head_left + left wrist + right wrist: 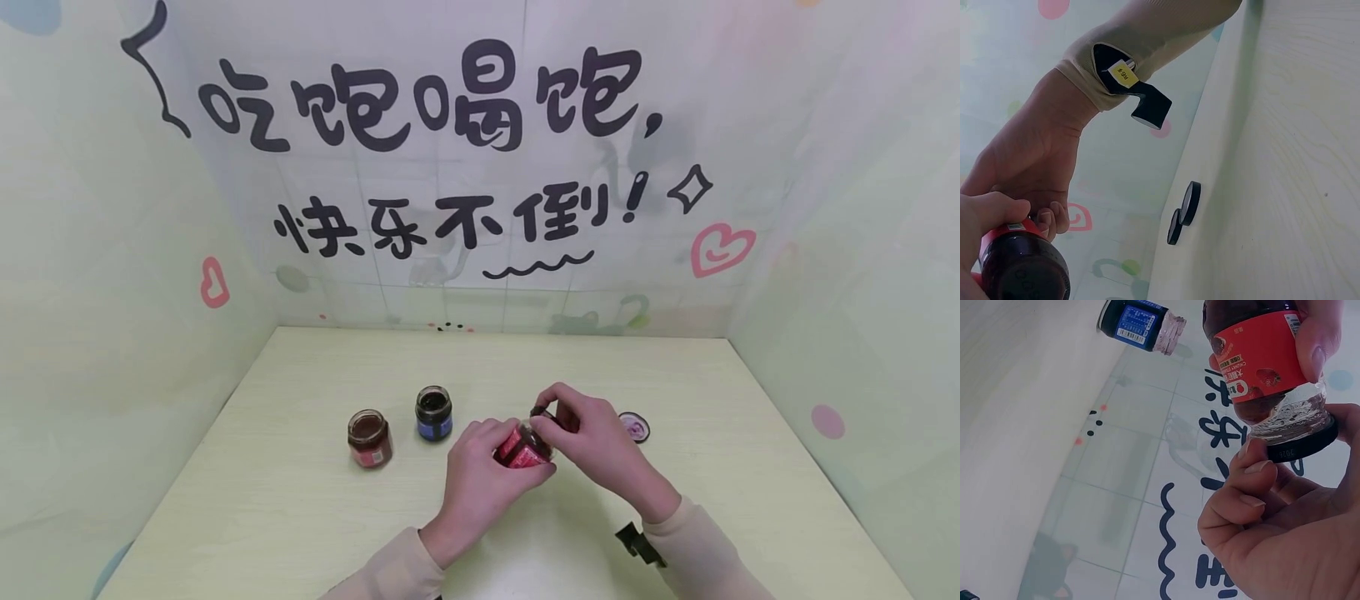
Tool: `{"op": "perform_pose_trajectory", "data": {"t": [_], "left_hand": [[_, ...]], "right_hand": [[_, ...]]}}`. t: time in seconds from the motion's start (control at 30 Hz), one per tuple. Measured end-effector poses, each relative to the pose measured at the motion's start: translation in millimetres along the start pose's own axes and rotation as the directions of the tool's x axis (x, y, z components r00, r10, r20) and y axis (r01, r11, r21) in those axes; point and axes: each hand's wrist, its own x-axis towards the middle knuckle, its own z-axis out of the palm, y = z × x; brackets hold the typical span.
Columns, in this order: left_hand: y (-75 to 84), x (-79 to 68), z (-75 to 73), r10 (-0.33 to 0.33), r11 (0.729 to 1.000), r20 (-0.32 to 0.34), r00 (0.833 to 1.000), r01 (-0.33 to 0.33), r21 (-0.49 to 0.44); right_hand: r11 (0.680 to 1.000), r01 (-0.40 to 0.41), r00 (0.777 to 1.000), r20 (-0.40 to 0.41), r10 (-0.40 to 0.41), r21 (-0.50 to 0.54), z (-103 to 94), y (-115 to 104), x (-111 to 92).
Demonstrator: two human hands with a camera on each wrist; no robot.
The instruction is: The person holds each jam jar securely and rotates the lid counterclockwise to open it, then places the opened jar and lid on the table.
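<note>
A glass jam jar with a red label (525, 448) is held tilted in my left hand (480, 471), the fingers and thumb wrapped round its body. At its mouth, my right hand (588, 425) pinches a black lid (1304, 442) by the rim. Through the right wrist view, the lid sits at the glass mouth, with dark red jam inside the jar; I cannot tell whether it is screwed on or loose. From the left wrist view, only the jar's dark base (1025, 269) and a strip of red label show.
Left of my hands stand two lidless jars, one red-labelled (370, 439) and one blue-labelled (433, 417). Beyond my right hand a lid (634, 427) lies on the pale table (262, 517). Two lids, one larger-looking (1191, 203), appear in the left wrist view. Printed curtains enclose the table.
</note>
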Motion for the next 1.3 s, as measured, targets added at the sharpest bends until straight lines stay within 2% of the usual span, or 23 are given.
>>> {"op": "perform_pose_trajectory", "data": {"t": [0.3, 0.47, 0.67, 0.93, 1.13, 1.3], "left_hand": [[0.6, -0.3, -0.2, -0.021, 1.000, 0.015, 1.000, 0.021, -0.017], [1.3, 0.0, -0.8, -0.025, 0.999, 0.019, 1.000, 0.026, -0.025], [3.0, -0.3, -1.5, -0.002, 1.000, 0.037, 0.999, 0.002, 0.005], [2.7, -1.9, -0.8, 0.018, 1.000, 0.042, 0.999, -0.019, 0.017], [2.5, -2.3, -0.2, 0.028, 0.999, 0.049, 0.998, -0.029, 0.024], [2.2, -2.7, -0.5, 0.028, 0.999, 0.050, 0.998, -0.030, 0.029]], "right_hand": [[1.000, 0.019, 1.000, -0.007, -0.019, 0.000, -1.6, 1, -3], [0.999, 0.028, 0.999, -0.019, -0.029, -0.036, -1.6, 1, -4], [0.991, -0.040, 0.996, -0.087, 0.028, -0.129, -0.8, 2, -6], [0.975, -0.149, 0.987, -0.076, 0.138, -0.163, 2.6, -6, -7], [0.971, -0.180, 0.980, -0.110, 0.164, -0.156, 5.8, -9, -7], [0.976, -0.174, 0.982, -0.095, 0.162, -0.134, 6.0, -8, -7]]}}
